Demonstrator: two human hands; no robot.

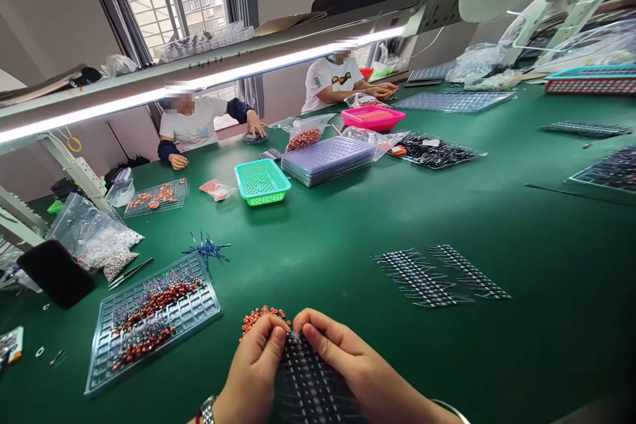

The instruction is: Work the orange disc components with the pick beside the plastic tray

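Note:
A dark strip of small parts with fine wires (313,381) hangs between my hands at the bottom centre. My left hand (258,358) pinches its upper left end between thumb and forefinger. On the other side my right hand (342,351) is closed on the upper right end, fingertips almost meeting the left ones. Small orange rings (256,318) lie in a pile just behind my left hand. To the left, a clear grid tray (211,308) holds rows of orange-tipped wired parts. Two more dark wired strips (415,278) rest on the green table to the right.
Blue wired pieces (207,249), tweezers (130,273) and a black phone (55,273) lie left. Farther back are a green basket (262,185), stacked trays (328,162) and a pink basket (373,118). Two people sit across the table (318,218). A lit lamp bar (209,79) spans above.

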